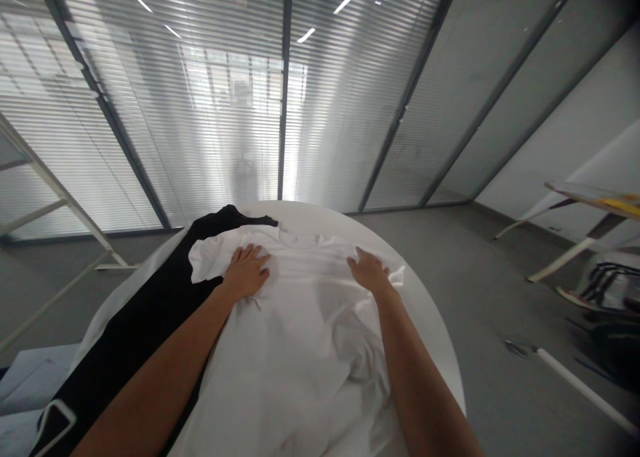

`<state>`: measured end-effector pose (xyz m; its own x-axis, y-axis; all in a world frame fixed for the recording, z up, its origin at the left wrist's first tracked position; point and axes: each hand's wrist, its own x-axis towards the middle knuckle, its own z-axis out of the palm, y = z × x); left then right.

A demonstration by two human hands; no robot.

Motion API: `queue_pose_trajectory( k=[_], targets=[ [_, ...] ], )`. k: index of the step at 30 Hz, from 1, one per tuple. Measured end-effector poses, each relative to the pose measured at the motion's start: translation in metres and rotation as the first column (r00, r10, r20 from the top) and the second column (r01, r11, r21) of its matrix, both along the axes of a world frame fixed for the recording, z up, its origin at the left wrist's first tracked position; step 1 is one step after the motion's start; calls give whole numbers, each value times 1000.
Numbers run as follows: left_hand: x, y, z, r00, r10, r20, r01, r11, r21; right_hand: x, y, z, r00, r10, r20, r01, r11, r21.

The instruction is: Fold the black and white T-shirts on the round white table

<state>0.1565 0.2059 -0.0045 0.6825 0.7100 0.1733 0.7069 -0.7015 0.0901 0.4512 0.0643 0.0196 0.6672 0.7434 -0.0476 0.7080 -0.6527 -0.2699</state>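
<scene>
A white T-shirt [300, 324] lies spread over a round white table [430, 310], its collar at the far side. My left hand [246, 270] rests flat on the shirt's left shoulder area, fingers stretched out. My right hand [369, 269] lies flat near the right shoulder and sleeve, fingers spread. Both forearms reach across the shirt's body, which is wrinkled near the right side. A black garment [145, 324] lies along the table's left side, partly under the white shirt.
A glass partition with blinds [225, 97] stands behind the table. A white ladder-like frame [55, 204] leans at the left. At the right stand a table leg frame [565, 257], a bag [610, 290] and a white rod [580, 387] on the grey floor.
</scene>
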Motion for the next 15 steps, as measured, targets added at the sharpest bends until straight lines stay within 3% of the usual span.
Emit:
queue_pose_trajectory(
  k=[2, 4, 6, 8, 11, 15],
  targets=[
    [-1, -1, 13, 996, 46, 78, -47, 999, 11, -31, 8, 1, 992, 125, 18, -126, 992, 16],
    [-7, -1, 29, 964, 194, 181, -202, 979, 24, -64, 13, -6, 968, 247, 43, -249, 968, 30],
    [-19, 1, 45, 869, 415, 269, -437, 899, 25, -91, 15, -20, 940, 334, 76, -337, 941, 39],
    [-36, 6, 54, 737, 604, 303, -635, 772, 3, -109, 15, -33, 918, 350, 185, -363, 931, 40],
    [-64, 14, 50, 610, 750, 258, -763, 643, -66, -116, 13, -45, 901, 349, 256, -368, 929, 29],
    [-87, 28, 29, 606, 785, 129, -746, 617, -249, -111, 11, -44, 898, 354, 261, -375, 926, 35]
  ],
)
